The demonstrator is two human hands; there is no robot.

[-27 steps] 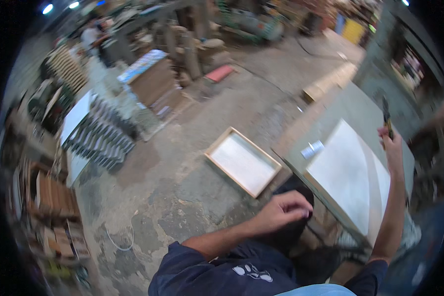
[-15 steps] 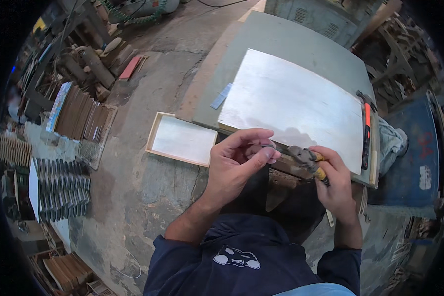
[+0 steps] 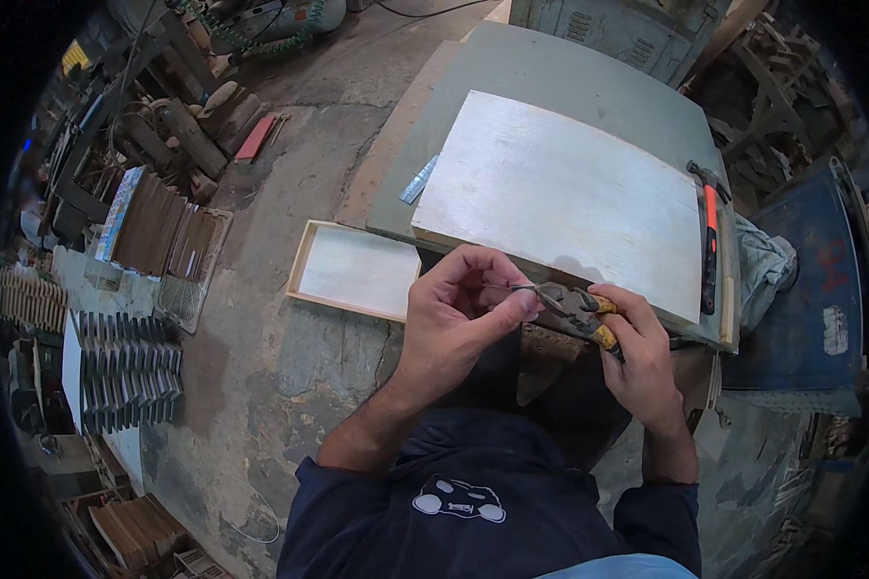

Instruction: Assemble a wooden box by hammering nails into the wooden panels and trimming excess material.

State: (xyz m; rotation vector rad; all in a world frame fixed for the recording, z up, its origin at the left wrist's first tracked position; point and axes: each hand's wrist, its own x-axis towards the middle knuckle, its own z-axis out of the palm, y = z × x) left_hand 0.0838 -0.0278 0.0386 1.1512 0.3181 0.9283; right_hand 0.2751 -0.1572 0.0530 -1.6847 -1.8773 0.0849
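the right hand (image 3: 642, 352) is wrapped around the yellow handles of the pliers (image 3: 577, 311), its grip closed on them, with the tool's nose pointing left toward the other hand. the left hand (image 3: 459, 314) pinches a small thin metal piece (image 3: 523, 289), a wire or nail by the look of it, between thumb and fingertips, grip closed on it right at the pliers' nose. whether the nose already bites the piece is too small to tell. both hands meet in the air just in front of the near edge of the table (image 3: 570, 72), over the person's lap.

on the table lies a pale board (image 3: 560, 193), with a hammer (image 3: 710, 236) along its right edge and a small metal ruler (image 3: 418, 179) by its left corner. a shallow wooden tray (image 3: 352, 270) sits on the floor to the left.

to do this well, it seems best to keep the piece pinched close to the pliers' tip so it cannot twist, seat it squarely and deep enough in the nose before squeezing, keep the fingertips clear of the bite, and hold both wrists steady and close to the body.
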